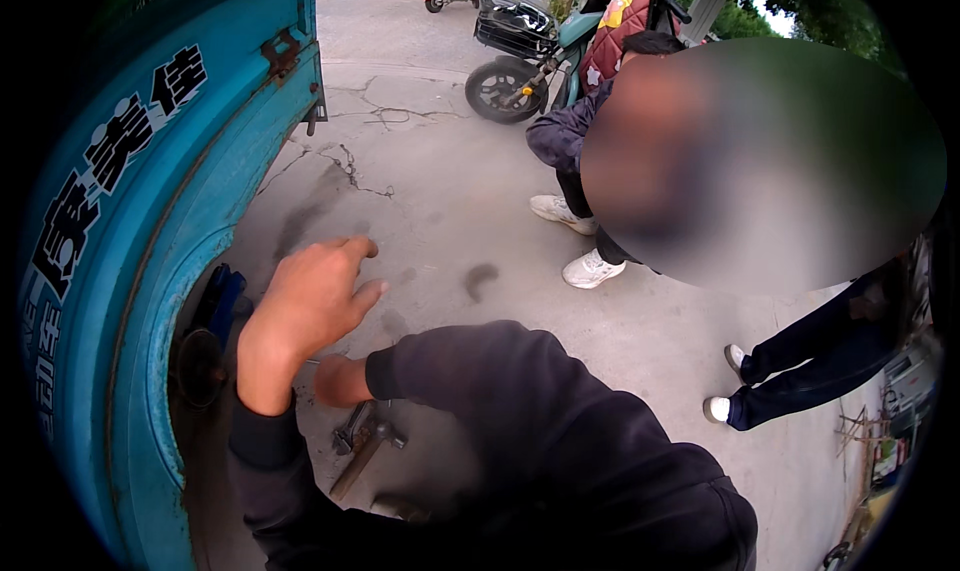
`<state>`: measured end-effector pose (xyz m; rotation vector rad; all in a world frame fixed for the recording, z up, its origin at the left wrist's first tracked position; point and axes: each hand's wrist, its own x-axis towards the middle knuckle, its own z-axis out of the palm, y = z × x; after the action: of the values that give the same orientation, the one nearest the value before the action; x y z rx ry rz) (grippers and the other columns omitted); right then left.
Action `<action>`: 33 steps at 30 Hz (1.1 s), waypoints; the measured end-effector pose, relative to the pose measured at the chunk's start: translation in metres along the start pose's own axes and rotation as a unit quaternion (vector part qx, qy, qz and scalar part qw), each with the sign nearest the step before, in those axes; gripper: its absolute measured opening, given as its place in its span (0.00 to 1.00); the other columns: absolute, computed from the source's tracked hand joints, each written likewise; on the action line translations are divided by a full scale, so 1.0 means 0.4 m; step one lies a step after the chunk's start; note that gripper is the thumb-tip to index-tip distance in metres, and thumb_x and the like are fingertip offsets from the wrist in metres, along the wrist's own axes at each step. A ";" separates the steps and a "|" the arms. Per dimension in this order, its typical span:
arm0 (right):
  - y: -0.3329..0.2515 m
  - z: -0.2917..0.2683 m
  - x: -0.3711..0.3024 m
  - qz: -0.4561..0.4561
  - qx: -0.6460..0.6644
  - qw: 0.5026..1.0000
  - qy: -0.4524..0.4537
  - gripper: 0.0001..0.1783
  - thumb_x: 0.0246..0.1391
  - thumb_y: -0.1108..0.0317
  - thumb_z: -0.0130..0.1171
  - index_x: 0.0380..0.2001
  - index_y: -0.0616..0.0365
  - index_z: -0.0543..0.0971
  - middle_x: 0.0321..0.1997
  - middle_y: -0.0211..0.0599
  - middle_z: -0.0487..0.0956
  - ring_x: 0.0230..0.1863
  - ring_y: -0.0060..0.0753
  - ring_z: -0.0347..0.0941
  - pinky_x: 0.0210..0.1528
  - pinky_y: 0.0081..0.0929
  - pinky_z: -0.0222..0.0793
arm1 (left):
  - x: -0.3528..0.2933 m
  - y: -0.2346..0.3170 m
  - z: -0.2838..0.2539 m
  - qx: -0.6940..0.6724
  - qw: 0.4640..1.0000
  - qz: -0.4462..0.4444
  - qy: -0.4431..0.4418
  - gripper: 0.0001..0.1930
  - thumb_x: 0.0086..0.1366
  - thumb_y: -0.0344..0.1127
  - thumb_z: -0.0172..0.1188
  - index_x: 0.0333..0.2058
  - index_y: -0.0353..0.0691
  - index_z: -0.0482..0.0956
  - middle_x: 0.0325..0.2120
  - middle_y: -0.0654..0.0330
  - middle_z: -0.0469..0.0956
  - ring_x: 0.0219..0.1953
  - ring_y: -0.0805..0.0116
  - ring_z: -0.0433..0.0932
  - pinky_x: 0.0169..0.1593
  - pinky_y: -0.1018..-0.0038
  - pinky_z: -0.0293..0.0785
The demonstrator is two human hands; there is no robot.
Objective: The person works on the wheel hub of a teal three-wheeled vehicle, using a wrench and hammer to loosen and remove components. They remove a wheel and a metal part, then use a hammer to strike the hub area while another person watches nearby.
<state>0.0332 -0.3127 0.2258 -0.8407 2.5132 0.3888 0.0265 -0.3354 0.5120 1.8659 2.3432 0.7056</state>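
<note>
My left hand (318, 293) is raised beside the wheel arch of a teal vehicle panel (200, 261). Its thumb and forefinger are apart, with nothing visible between them. Lower down, my right hand (340, 381) reaches left behind my left wrist, and its fingers are hidden. On the ground below it lies a hammer (368, 459) with a wooden handle, beside a metal tool (352, 428) that looks like a wrench. Inside the arch are a dark round hub-like part (200, 367) and a blue metal object (222, 299), partly shadowed.
A person in white shoes (592, 268) stands ahead to the right, upper body blurred. Another person's dark trousers (810, 356) show at the right. Behind them is a parked scooter (508, 89) with a red quilted cover (612, 31). Assorted items (905, 381) line the right edge.
</note>
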 end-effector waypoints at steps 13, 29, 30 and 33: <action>0.045 -0.077 -0.218 -0.082 0.038 0.996 0.001 0.08 0.53 0.67 0.61 0.31 0.55 0.87 0.37 0.38 0.85 0.40 0.40 0.83 0.37 0.33 0.77 | -0.296 -0.266 0.238 -0.003 0.975 -0.134 -0.177 0.15 0.62 0.43 0.63 0.38 0.36 0.79 0.32 0.45 0.81 0.39 0.46 0.81 0.41 0.57 0.77; 0.181 0.110 -0.281 0.070 0.061 0.984 -0.149 0.12 0.52 0.60 0.63 0.36 0.53 0.87 0.38 0.39 0.86 0.43 0.41 0.83 0.42 0.36 0.78 | -0.851 -0.643 0.390 0.193 0.844 -0.498 -0.044 0.16 0.64 0.44 0.61 0.44 0.39 0.78 0.45 0.45 0.79 0.46 0.43 0.79 0.49 0.51 0.74; 0.204 0.159 -0.296 0.094 0.094 0.976 -0.172 0.13 0.52 0.59 0.63 0.36 0.54 0.87 0.38 0.40 0.86 0.43 0.43 0.83 0.42 0.37 0.78 | -0.842 -0.650 0.399 0.195 0.846 -0.496 -0.024 0.16 0.64 0.44 0.61 0.45 0.40 0.78 0.46 0.45 0.78 0.46 0.43 0.79 0.49 0.51 0.74; 0.221 0.307 -0.354 0.149 0.235 0.947 -0.161 0.17 0.54 0.55 0.62 0.37 0.57 0.86 0.38 0.46 0.85 0.43 0.49 0.82 0.44 0.42 0.77 | -0.817 -0.670 0.424 0.141 0.848 -0.503 -0.089 0.14 0.64 0.43 0.61 0.42 0.40 0.80 0.43 0.46 0.80 0.46 0.44 0.79 0.49 0.53 0.75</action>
<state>0.1190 -0.1256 0.2028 -0.1914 2.2782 0.0059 -0.0752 -0.6320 0.1819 0.4546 2.8554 0.0502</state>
